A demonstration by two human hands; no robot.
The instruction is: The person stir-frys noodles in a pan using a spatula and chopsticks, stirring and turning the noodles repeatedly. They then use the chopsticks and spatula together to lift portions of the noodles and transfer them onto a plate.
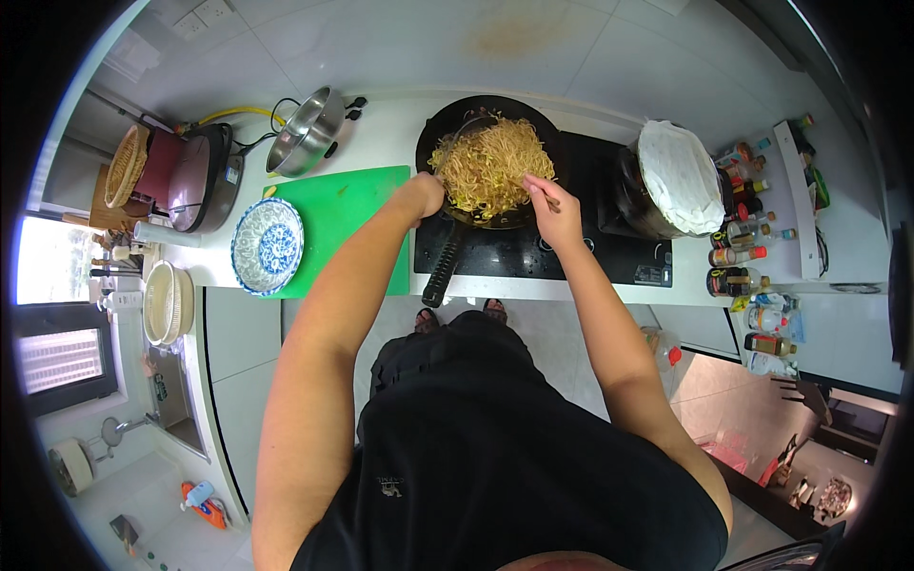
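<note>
A black wok [431,132] stands on the black cooktop [607,260], its ribbed handle [444,264] pointing towards me. Noodles with bean sprouts [503,160] fill much of it. My right hand [558,214] is closed around a thin wooden utensil, seemingly chopsticks [552,203], at the wok's right edge over the noodles. At the left rim my left hand [426,195] is curled, its fingertips hidden; what it grips cannot be told. A thin curved metal edge [450,146] shows among the noodles near that hand.
A blue-and-white patterned bowl [268,246] rests partly on a green cutting board [350,193]. Behind it leans a steel pot [307,132], with a rice cooker [203,178] further left. Right of the wok stands a pot covered with white sheeting [680,178], beside several bottles [739,255].
</note>
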